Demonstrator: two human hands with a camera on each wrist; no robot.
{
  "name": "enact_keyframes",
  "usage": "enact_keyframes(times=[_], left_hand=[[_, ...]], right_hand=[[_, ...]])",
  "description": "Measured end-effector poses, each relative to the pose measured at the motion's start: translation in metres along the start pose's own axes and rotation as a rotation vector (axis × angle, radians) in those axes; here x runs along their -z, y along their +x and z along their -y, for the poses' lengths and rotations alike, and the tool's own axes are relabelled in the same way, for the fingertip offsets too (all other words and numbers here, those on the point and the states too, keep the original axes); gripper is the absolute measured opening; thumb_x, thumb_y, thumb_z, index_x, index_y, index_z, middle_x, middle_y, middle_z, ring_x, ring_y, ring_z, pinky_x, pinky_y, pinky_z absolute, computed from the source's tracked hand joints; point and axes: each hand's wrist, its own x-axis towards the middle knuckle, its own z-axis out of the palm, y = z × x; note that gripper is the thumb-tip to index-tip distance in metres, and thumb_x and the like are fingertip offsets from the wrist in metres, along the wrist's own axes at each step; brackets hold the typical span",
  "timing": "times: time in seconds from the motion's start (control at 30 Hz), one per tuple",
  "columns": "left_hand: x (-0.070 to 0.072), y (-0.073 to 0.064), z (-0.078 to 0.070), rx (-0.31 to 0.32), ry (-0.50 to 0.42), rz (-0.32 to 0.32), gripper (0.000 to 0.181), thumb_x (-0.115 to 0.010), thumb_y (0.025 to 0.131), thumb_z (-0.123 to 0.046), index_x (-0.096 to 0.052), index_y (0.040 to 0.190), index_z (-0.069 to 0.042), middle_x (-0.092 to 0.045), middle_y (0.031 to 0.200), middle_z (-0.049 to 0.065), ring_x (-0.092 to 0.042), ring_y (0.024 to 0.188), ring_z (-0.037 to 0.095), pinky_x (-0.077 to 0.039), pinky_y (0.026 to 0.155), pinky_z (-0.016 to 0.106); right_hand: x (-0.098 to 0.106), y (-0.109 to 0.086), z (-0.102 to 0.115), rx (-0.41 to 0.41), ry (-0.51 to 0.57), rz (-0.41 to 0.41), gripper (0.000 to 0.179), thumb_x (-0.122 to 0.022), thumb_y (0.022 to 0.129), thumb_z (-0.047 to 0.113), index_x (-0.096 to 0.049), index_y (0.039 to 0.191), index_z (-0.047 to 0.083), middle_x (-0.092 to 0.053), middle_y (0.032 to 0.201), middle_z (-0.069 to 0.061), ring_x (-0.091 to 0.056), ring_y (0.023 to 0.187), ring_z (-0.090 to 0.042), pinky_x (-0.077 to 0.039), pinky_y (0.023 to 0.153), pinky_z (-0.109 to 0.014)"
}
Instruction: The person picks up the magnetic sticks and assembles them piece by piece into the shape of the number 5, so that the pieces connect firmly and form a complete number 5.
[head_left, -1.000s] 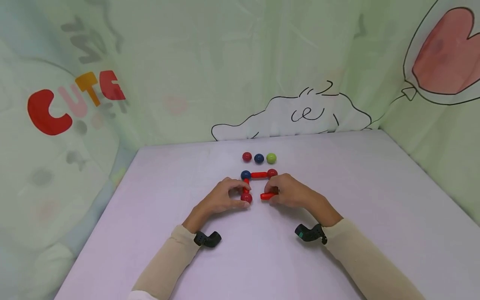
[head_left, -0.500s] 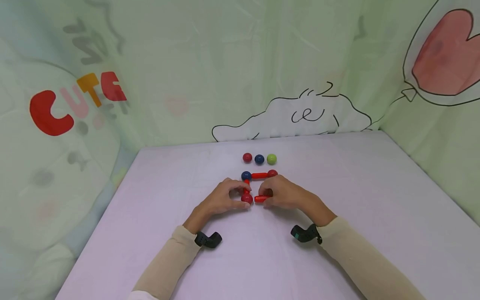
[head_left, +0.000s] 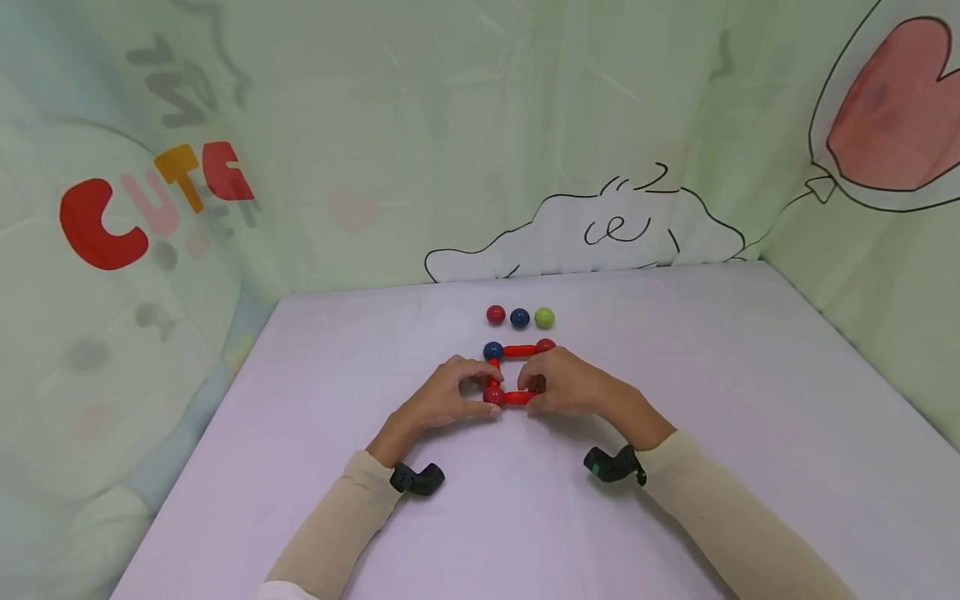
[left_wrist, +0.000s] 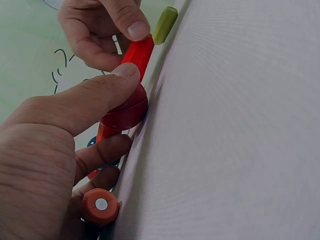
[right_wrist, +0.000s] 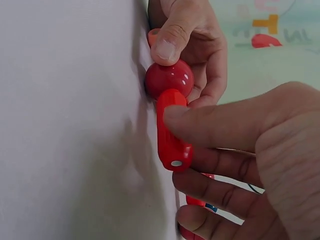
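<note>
My left hand [head_left: 450, 392] pinches a red ball [head_left: 493, 397] between thumb and fingers, low over the table. With thumb and fingers, my right hand [head_left: 566, 382] grips a red magnetic rod [right_wrist: 172, 132]; its left end meets that ball, and a silvery disc shows at its other end. A second red rod [head_left: 494, 367], partly behind my left fingers, runs from the held ball back to a blue ball [head_left: 492, 351]. From there a third red rod [head_left: 520, 351] leads right to another red ball [head_left: 546, 344], partly covered by my right hand.
Behind the joined pieces stand a loose red ball [head_left: 496, 315], a blue ball [head_left: 520, 317] and a green ball [head_left: 544, 317] in a row. In the left wrist view, an orange rod [left_wrist: 100, 206] lies by my left fingers and a green rod [left_wrist: 166, 25] beyond my right hand.
My right hand has moved left with the red rod, closing the gap so the rod's end meets the red ball. My left hand has kept its grip in place.
</note>
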Motion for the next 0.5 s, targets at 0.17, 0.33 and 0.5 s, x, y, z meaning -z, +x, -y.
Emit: enact_keyframes(times=[0.17, 0.33, 0.5], left_hand=[[0.002, 0.001, 0.0, -0.009, -0.002, 0.0, 0.04, -0.087, 0.08, -0.031, -0.072, 0.116, -0.026, -0.063, 0.102, -0.012, -0.052, 0.105, 0.014, -0.046, 0.092, 0.035], [0.001, 0.001, 0.002, -0.011, -0.004, -0.003, 0.039, -0.087, 0.081, -0.031, -0.072, 0.117, -0.026, -0.063, 0.104, -0.012, -0.051, 0.106, 0.013, -0.046, 0.092, 0.035], [0.0, 0.0, 0.001, 0.011, -0.009, 0.008, 0.039, -0.086, 0.081, -0.032, -0.071, 0.117, -0.028, -0.062, 0.106, -0.013, -0.05, 0.108, 0.012, -0.046, 0.092, 0.035]], right_hand=[[0.007, 0.003, -0.001, -0.032, 0.007, -0.03, 0.024, -0.077, 0.089, 0.018, -0.074, 0.112, 0.013, -0.065, 0.094, 0.003, -0.058, 0.092, -0.018, -0.054, 0.075, -0.031], [0.017, 0.012, -0.006, 0.012, -0.031, -0.167, 0.028, -0.072, 0.093, 0.015, -0.071, 0.12, 0.008, -0.065, 0.095, 0.0, -0.059, 0.09, -0.021, -0.054, 0.078, -0.033], [0.026, 0.024, -0.012, 0.028, -0.082, -0.255, 0.031, -0.07, 0.094, 0.012, -0.069, 0.124, 0.005, -0.066, 0.102, -0.006, -0.06, 0.096, -0.024, -0.057, 0.082, -0.038]])
